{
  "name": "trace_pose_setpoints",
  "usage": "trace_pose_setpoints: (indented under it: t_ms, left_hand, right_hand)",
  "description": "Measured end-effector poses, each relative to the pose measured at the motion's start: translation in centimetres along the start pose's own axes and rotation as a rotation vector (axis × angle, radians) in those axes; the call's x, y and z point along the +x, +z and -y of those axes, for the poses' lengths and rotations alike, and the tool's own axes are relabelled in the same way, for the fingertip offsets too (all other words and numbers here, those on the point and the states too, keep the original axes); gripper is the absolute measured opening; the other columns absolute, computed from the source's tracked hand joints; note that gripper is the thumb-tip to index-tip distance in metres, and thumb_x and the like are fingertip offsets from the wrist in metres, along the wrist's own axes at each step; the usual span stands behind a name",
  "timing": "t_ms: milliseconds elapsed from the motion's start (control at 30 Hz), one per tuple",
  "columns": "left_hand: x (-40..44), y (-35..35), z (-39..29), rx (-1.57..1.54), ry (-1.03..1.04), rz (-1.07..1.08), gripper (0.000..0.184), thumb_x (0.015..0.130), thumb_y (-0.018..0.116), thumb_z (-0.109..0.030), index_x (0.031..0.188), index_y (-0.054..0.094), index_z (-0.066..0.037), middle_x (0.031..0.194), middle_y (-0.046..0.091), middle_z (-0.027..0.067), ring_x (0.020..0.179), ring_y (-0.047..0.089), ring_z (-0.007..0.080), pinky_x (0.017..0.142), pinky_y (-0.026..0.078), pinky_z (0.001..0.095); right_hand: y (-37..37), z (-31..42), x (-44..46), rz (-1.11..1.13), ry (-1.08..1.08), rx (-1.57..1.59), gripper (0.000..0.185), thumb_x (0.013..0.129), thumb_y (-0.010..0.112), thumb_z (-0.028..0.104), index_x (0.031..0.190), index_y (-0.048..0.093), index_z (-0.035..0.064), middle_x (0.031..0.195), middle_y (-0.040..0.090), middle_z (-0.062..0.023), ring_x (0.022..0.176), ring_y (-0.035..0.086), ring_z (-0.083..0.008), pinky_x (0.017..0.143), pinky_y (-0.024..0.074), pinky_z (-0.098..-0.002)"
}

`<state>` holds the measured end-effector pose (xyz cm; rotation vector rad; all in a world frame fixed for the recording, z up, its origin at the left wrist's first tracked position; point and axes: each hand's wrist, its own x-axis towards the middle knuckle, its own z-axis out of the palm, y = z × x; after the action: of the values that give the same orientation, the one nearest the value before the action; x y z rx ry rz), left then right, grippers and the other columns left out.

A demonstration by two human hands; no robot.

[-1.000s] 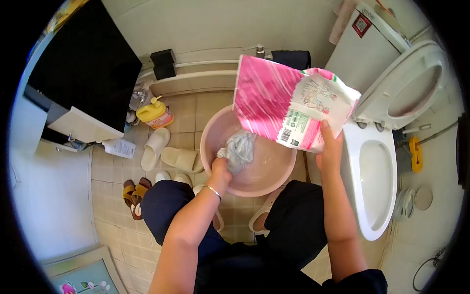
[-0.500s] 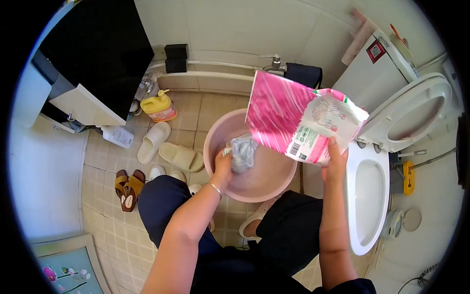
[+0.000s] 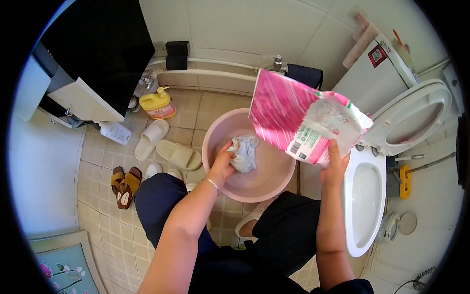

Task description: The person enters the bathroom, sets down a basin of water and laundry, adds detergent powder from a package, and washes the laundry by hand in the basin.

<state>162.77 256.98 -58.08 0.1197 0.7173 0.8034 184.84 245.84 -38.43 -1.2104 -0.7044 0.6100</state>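
Observation:
In the head view a wide pink basin [image 3: 276,183] stands on the floor between my knees, with a wet-looking, light grey-white cloth [image 3: 245,156] bunched inside. My left hand [image 3: 223,165], a bracelet on its wrist, reaches over the basin's left rim and grips the cloth's left edge. Above the right side of the basin, my right hand [image 3: 336,164] clasps a pink-and-white plastic packet [image 3: 284,110] by its lower right part. The packet is tilted and carries a barcode and printed drawings. Its contents are hidden.
To the right is a toilet [image 3: 364,201] with its lid raised. Cream slippers [image 3: 180,154], brown sandals [image 3: 126,186], a yellow pump bottle [image 3: 157,104] and a white bottle [image 3: 115,132] sit on the left floor. A cabinet door [image 3: 88,100] juts out.
My left hand has shifted slightly on the cloth, and its fingers show more along the cloth's edge. The packet stays over the basin in my right hand, with little movement.

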Motion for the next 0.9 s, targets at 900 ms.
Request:
trace_pose_setpoints:
  t_ms: [900]
  left_hand:
    - [3.4, -1.5, 1.5, -0.025, 0.130, -0.320, 0.042, 0.080, 0.037, 0.002, 0.118, 0.047, -0.013, 0.113, 0.054, 0.0112, 0.106, 0.053, 0.0297, 0.090, 0.044, 0.0477]
  right_hand:
    - [1.3, -1.3, -1.1, 0.011, -0.150, -0.262, 0.052, 0.081, 0.065, 0.017, 0.123, 0.040, -0.0005, 0.114, 0.051, -0.0104, 0.104, 0.049, -0.0182, 0.089, 0.0383, -0.0297]
